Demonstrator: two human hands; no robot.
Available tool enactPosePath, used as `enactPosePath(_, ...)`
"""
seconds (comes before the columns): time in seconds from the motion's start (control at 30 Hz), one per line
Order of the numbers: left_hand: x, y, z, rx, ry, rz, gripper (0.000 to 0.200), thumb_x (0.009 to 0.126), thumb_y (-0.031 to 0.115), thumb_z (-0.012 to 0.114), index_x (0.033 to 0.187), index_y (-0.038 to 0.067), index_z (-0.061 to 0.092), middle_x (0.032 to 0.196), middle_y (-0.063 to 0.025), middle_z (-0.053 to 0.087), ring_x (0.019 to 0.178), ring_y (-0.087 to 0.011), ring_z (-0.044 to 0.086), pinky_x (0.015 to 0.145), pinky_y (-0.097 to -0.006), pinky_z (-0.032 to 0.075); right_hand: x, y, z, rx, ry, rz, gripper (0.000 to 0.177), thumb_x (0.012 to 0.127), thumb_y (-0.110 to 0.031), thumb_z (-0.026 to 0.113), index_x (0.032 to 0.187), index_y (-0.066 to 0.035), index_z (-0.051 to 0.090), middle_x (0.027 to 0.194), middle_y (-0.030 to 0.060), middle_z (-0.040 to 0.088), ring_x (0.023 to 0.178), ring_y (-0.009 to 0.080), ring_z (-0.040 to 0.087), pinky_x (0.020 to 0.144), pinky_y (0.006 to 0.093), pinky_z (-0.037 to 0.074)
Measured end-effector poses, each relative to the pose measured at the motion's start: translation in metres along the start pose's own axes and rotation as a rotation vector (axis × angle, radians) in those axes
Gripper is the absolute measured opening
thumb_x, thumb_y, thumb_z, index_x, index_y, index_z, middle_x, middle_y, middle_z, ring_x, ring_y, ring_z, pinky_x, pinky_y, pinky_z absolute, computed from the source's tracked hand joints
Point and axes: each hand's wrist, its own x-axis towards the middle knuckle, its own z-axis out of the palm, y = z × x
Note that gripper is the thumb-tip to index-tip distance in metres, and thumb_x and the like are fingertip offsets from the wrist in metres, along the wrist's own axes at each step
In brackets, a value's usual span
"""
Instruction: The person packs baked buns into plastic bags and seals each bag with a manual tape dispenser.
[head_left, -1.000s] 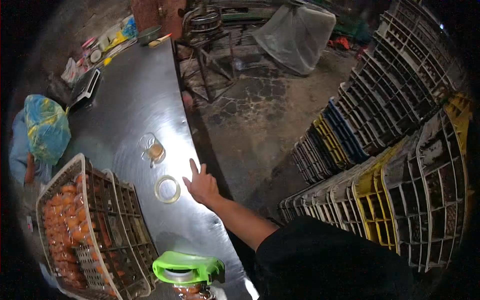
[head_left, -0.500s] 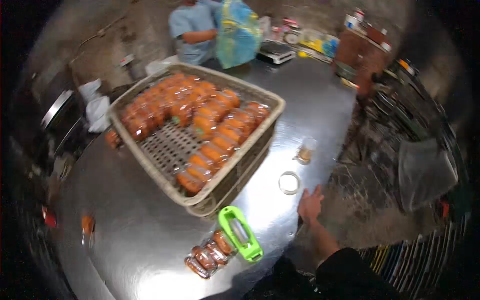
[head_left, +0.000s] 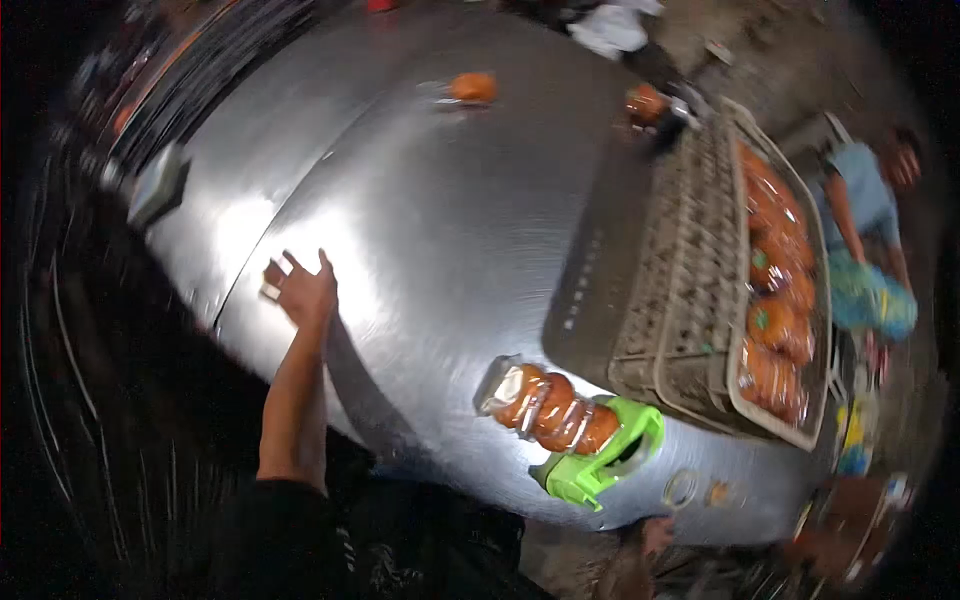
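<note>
My left hand (head_left: 303, 290) is held over the metal table (head_left: 470, 210) on the left, fingers spread and holding nothing. At the table's near edge on the lower right is my right hand (head_left: 657, 537), small and blurred, its fingers looking loosely apart with nothing seen in them. Nearest to it is a roll of clear tape (head_left: 680, 488), lying flat. Between the hands lies a clear-wrapped row of round orange-brown items (head_left: 557, 410), touching a bright green slotted tool (head_left: 590, 476) that looks like a tape dispenser.
A beige plastic crate (head_left: 690, 240) holds several clear-wrapped packs of the orange items (head_left: 775, 325). Loose orange items (head_left: 473, 88) lie at the far side. A small object (head_left: 718, 493) is beside the tape. A person in blue (head_left: 862, 190) stands behind the crate with a blue-green bag (head_left: 872, 295).
My view has swung to the left, so the crate now appears on the right. My left hand has come into view, open. The right hand now shows low at the table edge.
</note>
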Motion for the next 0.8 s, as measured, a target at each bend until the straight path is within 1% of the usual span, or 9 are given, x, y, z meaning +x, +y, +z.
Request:
enactPosePath(0.03,-0.004,0.006,-0.017,-0.062,-0.044,-0.036,0.078,0.091,0.057,0.041,0.141,-0.002,0.038,0.145,-0.0281,0.033,0.138,-0.0415,0.025,0.112,-0.0608,0.014,0.006,0.004,0.01,-0.012,0.033,-0.006,0.058,0.093,-0.057,0.046,0.131,-0.013,0.039,0.116,0.0254,0.046,0.097,0.0425,0.055,0.085,0.0539,0.045)
enactPosePath(0.37,-0.001,-0.004,-0.015,-0.172,-0.033,0.031,0.074,0.091,0.054,0.049,0.138,-0.002,0.039,0.142,-0.032,0.033,0.136,-0.0438,0.025,0.11,-0.0624,0.013,0.018,0.006,0.032,-0.082,0.244,0.061,0.051,0.091,-0.059,0.05,0.113,-0.014,0.056,0.095,0.0163,0.057,0.079,0.0328,0.059,0.076,0.0518,0.048)
enactPosePath(0.47,0.001,-0.009,0.002,-0.166,-0.015,0.102,0.075,0.09,0.054,0.05,0.138,-0.002,0.038,0.142,-0.0327,0.031,0.136,-0.0448,0.023,0.11,-0.0646,0.009,0.019,0.006,0.03,-0.163,0.412,0.063,0.051,0.09,-0.06,0.051,0.108,-0.014,0.062,0.088,0.0136,0.06,0.074,0.0299,0.061,0.073,0.0511,0.049)
enactPosePath(0.53,0.014,-0.01,0.019,-0.096,-0.04,0.128,0.076,0.09,0.055,0.05,0.139,-0.001,0.037,0.143,-0.0332,0.03,0.136,-0.0461,0.024,0.11,-0.0658,0.007,0.005,-0.022,0.012,-0.184,0.374,0.154,0.052,0.09,-0.061,0.052,0.108,-0.013,0.063,0.089,0.0131,0.062,0.075,0.0298,0.062,0.076,0.0522,0.049)
enactPosePath(0.6,0.065,0.005,0.003,-0.208,-0.238,0.13,0.085,0.085,0.064,0.052,0.136,-0.004,0.041,0.137,-0.0322,0.039,0.133,-0.0454,0.032,0.109,-0.0612,0.018,-0.004,-0.034,-0.008,-0.227,0.296,0.293,0.054,0.089,-0.062,0.053,0.108,-0.012,0.066,0.089,0.0121,0.066,0.077,0.0298,0.064,0.081,0.0545,0.049)
enactPosePath(0.63,0.104,0.014,0.011,-0.363,-0.289,0.189,0.089,0.083,0.068,0.053,0.134,-0.004,0.043,0.135,-0.0313,0.043,0.131,-0.0449,0.034,0.108,-0.0594,0.021,0.001,-0.009,0.008,-0.123,0.183,0.225,0.059,0.089,-0.06,0.055,0.122,-0.012,0.058,0.107,0.0145,0.061,0.098,0.0353,0.058,0.094,0.0613,0.036)
enactPosePath(0.67,0.13,0.046,0.004,-0.407,-0.134,0.277,0.091,0.081,0.07,0.053,0.134,-0.003,0.044,0.134,-0.0298,0.046,0.13,-0.0443,0.036,0.107,-0.0579,0.024,0.007,0.016,0.025,-0.011,0.066,0.169,0.069,0.089,-0.059,0.056,0.137,-0.011,0.049,0.126,0.0168,0.057,0.118,0.0407,0.052,0.107,0.0682,0.024)
enactPosePath(0.77,0.208,0.167,-0.01,-0.407,0.224,0.558,0.097,0.08,0.075,0.05,0.14,0.0,0.04,0.141,-0.0269,0.041,0.135,-0.0435,0.031,0.109,-0.059,0.02,0.02,0.063,0.022,-0.064,0.059,0.145,0.072,0.091,-0.061,0.049,0.142,-0.01,0.039,0.112,0.0195,0.062,0.103,0.0429,0.058,0.088,0.0613,0.038)
enactPosePath(0.8,0.22,0.203,-0.01,-0.325,0.225,0.578,0.099,0.079,0.076,0.05,0.142,0.0,0.037,0.143,-0.0265,0.038,0.138,-0.0432,0.027,0.11,-0.0599,0.017,0.018,0.064,0.021,-0.077,0.05,0.132,0.073,0.092,-0.061,0.047,0.143,-0.01,0.036,0.107,0.0203,0.064,0.098,0.0436,0.061,0.082,0.0591,0.043)
